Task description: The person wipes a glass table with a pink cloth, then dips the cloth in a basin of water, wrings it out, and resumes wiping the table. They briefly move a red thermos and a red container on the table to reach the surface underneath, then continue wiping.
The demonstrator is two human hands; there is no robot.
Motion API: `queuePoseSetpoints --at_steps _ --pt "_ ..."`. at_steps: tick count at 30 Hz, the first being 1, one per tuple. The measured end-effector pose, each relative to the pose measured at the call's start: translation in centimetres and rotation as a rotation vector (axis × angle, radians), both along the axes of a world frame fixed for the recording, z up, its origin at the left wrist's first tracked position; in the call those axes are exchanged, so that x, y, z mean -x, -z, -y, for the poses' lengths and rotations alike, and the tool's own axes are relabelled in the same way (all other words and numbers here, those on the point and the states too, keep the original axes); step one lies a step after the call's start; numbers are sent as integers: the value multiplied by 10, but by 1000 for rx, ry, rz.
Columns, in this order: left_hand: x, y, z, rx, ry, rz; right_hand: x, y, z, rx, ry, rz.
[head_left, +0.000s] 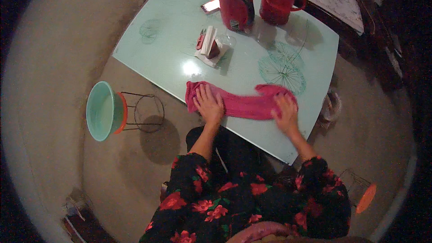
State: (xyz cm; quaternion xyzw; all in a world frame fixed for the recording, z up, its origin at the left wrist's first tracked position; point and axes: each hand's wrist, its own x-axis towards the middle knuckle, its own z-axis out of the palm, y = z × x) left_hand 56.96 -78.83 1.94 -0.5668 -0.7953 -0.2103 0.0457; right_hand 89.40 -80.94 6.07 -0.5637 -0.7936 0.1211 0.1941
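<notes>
A pink cloth [248,106] lies in a long folded strip along the near edge of the glass-topped table [162,64]. Its right end curls back towards the far side, and whether it is a towel or a garment is unclear. My left hand [208,105] rests palm down on the cloth's left end, fingers slightly spread. Near the other end, my right hand [287,113] presses on the bunched fabric, its fingers apart and a little blurred. Neither hand visibly grips the cloth; the fabric under the palms is hidden.
Beyond the cloth stand a small holder with white paper and red-handled snips [200,41], a red electric kettle [233,6], a red jug [280,0] and a lit phone [211,5]. Left of the table, a green basin [101,111] sits on an orange-topped stool [124,113].
</notes>
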Motion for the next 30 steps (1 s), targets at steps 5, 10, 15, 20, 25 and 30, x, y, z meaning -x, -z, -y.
queuePoseSetpoints --at_steps 5,10,15,20,25,30 --pt "0 -8 -1 4 18 -15 27 19 -134 -162 114 25" --pt "0 -10 0 37 13 15 117 27 -168 -243 -31 91" --pt "3 -7 2 -20 34 33 103 27 -120 -192 -230 28" --pt "3 -6 2 27 18 94 53 26 -185 -142 102 173" --pt "2 -10 3 -16 40 81 109 36 -226 -211 49 147" --pt "1 -20 9 -22 83 45 139 32 -165 -209 -137 54"
